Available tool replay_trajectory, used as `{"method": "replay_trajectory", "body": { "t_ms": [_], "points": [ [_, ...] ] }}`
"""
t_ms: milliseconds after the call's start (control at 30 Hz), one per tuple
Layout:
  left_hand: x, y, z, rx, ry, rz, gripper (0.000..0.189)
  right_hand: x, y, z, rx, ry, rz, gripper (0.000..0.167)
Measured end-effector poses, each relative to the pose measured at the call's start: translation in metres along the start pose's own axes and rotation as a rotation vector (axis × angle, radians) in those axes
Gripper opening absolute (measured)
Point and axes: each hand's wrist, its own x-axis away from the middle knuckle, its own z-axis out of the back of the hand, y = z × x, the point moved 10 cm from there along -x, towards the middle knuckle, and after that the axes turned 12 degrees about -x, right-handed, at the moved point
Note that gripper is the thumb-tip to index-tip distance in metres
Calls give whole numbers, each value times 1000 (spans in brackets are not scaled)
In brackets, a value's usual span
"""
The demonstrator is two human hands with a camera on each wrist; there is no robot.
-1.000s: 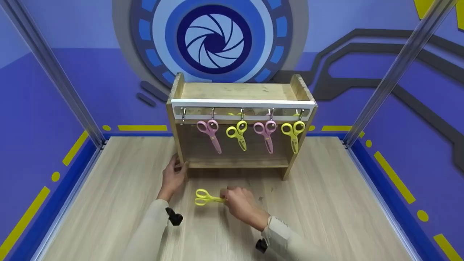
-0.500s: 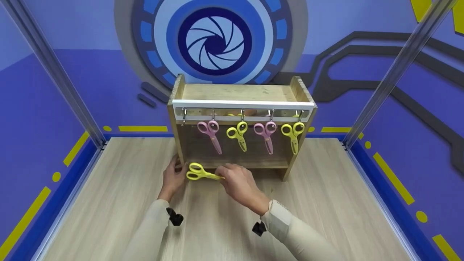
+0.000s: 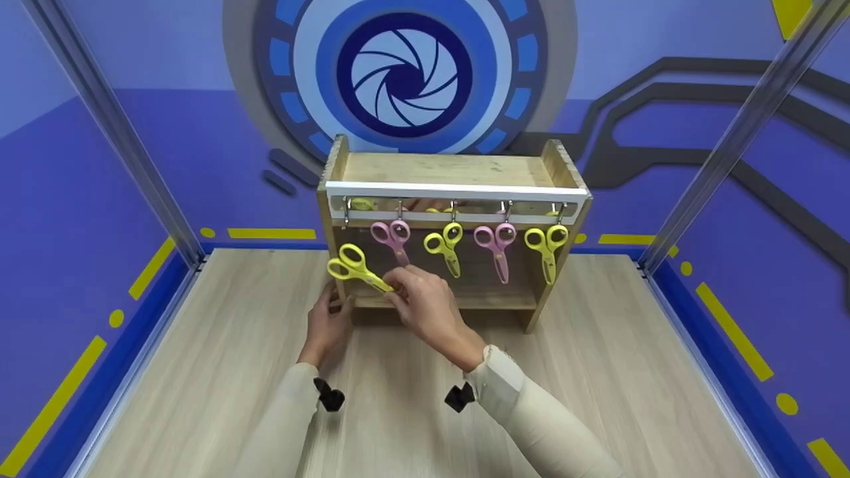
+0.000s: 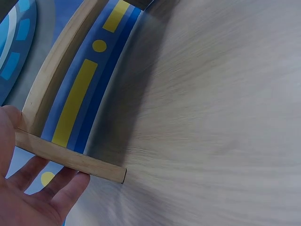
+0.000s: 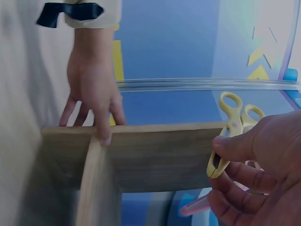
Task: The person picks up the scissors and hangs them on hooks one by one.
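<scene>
My right hand (image 3: pixel 428 307) pinches yellow scissors (image 3: pixel 364 273) by the blade end, with the finger loops up and to the left. They are in front of the rack's left side, below the bare leftmost hook (image 3: pixel 346 211). In the right wrist view the thumb and fingers close on the scissors' blades (image 5: pixel 218 163). My left hand (image 3: pixel 327 330) holds the lower left side panel of a wooden rack (image 3: pixel 445 168); in the left wrist view the thumb lies on one side of the panel (image 4: pixel 70 157) and the fingers on the other.
On the rack's other hooks hang pink scissors (image 3: pixel 400 252), partly behind my right hand, yellow scissors (image 3: pixel 452 257), more pink scissors (image 3: pixel 501 262) and yellow scissors (image 3: pixel 549 262) at the right end. A white hook rail (image 3: pixel 458 188) runs across the front. Blue walls surround the wooden table (image 3: pixel 597 372).
My right hand has lifted the yellow scissors from low over the table up to the rack's left side, tilting the loops upward. My left hand stays at the panel; the head view shifted slightly.
</scene>
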Motion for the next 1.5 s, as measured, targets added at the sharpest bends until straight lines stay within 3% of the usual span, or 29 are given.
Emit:
{"method": "replay_trajectory", "body": {
  "t_ms": [567, 833, 1100, 1500],
  "points": [
    [-2, 4, 3, 7, 63, -80, 52, -22, -3, -5, -102, 64, -32, 12],
    [-1, 4, 1, -11, 14, -49, 56, -21, 4, -10, -104, 77, -77, 10],
    [0, 5, 3, -35, 38, -67, 55, -18, 6, -20, -46, 127, -55, 10],
    [1, 1, -1, -10, -12, -13, 56, -18, 15, -39, -17, 158, -113, 11]
  ]
}}
